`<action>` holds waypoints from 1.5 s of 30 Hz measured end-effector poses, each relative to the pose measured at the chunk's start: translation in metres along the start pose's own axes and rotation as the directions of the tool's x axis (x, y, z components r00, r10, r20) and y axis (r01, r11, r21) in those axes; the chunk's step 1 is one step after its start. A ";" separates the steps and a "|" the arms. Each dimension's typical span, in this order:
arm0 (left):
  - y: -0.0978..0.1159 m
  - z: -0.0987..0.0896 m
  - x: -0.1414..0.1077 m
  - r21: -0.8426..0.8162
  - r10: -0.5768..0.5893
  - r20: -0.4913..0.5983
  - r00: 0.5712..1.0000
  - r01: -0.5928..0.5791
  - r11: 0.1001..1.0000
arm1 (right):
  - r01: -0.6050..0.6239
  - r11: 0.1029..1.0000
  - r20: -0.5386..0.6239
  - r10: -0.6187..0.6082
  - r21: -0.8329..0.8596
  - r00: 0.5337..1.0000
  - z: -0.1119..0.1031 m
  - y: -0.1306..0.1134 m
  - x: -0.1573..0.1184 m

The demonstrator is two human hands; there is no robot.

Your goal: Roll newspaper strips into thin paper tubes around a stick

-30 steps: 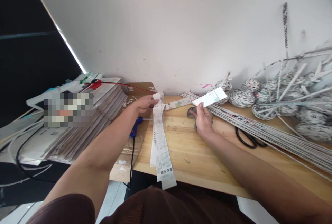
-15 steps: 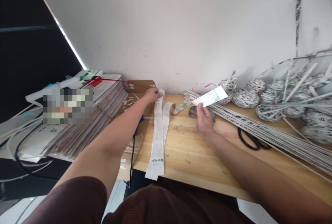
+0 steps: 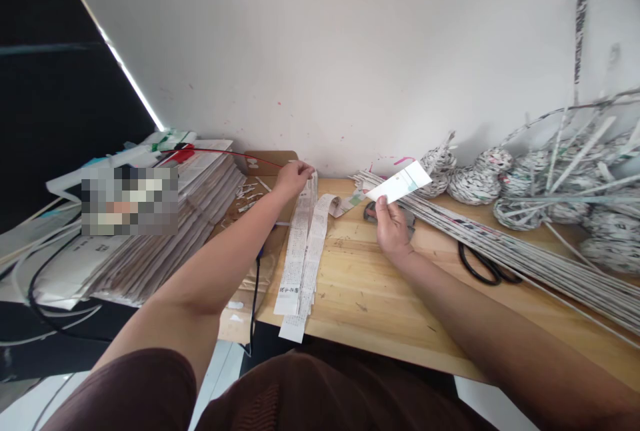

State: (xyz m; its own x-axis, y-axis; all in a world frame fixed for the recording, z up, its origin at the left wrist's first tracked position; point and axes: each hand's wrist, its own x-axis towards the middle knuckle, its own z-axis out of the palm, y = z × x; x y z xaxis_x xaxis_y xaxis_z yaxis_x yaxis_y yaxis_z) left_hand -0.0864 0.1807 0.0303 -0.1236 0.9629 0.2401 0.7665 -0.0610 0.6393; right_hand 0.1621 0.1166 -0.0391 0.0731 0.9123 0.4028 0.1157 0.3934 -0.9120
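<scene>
My left hand [image 3: 295, 176] is closed on the upper end of a printed paper strip [image 3: 295, 264], which runs down the table toward the front edge. Beside it a second printed strip [image 3: 314, 244] curls over at its top, and its lower end hangs past the edge. Between the thumb and fingers of my right hand [image 3: 393, 226] is a white folded strip [image 3: 403, 181], tilted up to the right. A grey object [image 3: 371, 211] lies partly hidden behind that hand.
Thin rolled paper sticks [image 3: 480, 238] cross the wooden table [image 3: 365, 298] at the right, over black-handled scissors [image 3: 480, 268]. Woven paper shapes [image 3: 475, 184] stand along the wall. Stacked newspapers [image 3: 170, 244] and cables fill the left; paper scraps lie on cardboard [image 3: 270, 163].
My left hand has risen slightly, and the strip under it has shifted left, apart from the one beside it. The white strip in my right hand has moved slightly left and down.
</scene>
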 end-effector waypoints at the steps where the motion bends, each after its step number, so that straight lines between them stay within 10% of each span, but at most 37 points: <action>1: 0.002 -0.004 -0.007 0.001 0.015 0.047 0.999 -0.015 1.000 | 0.002 1.000 0.004 -0.002 -0.005 1.000 0.000 0.000 0.000; 9: 0.030 -0.019 -0.085 -0.063 0.125 0.480 0.868 -0.108 0.992 | -0.027 0.997 0.015 0.026 0.065 1.000 0.000 0.001 0.000; 14: 0.042 -0.023 -0.114 -0.348 0.140 0.678 0.721 0.147 0.926 | -0.029 0.997 0.024 0.027 0.070 0.999 0.000 0.003 0.000; 18: 0.019 -0.033 -0.117 -0.049 -0.019 0.338 0.941 0.038 0.998 | -0.025 0.997 0.016 0.024 0.074 1.000 0.000 0.004 0.000; 20: 0.003 -0.037 -0.120 0.139 -0.027 0.189 0.982 0.001 0.990 | -0.020 0.997 0.024 0.018 0.072 1.000 0.000 0.005 0.001; 36: -0.009 -0.002 -0.133 0.109 -0.070 0.077 0.995 0.062 0.992 | -0.058 0.996 0.045 0.055 0.065 0.997 0.000 -0.002 -0.001; 45: -0.011 -0.005 -0.141 0.277 0.090 0.005 0.996 -0.088 0.957 | -0.050 0.996 0.056 0.047 0.068 0.997 0.000 0.000 -0.001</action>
State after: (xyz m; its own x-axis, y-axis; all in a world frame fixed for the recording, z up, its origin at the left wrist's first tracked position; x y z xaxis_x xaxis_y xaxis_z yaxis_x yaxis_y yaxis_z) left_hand -0.0806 0.0440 -0.0066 -0.0509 0.9547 0.2931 0.9190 -0.0701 0.3879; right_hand 0.1618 0.1155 -0.0393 0.0231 0.9346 0.3550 0.0442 0.3538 -0.9343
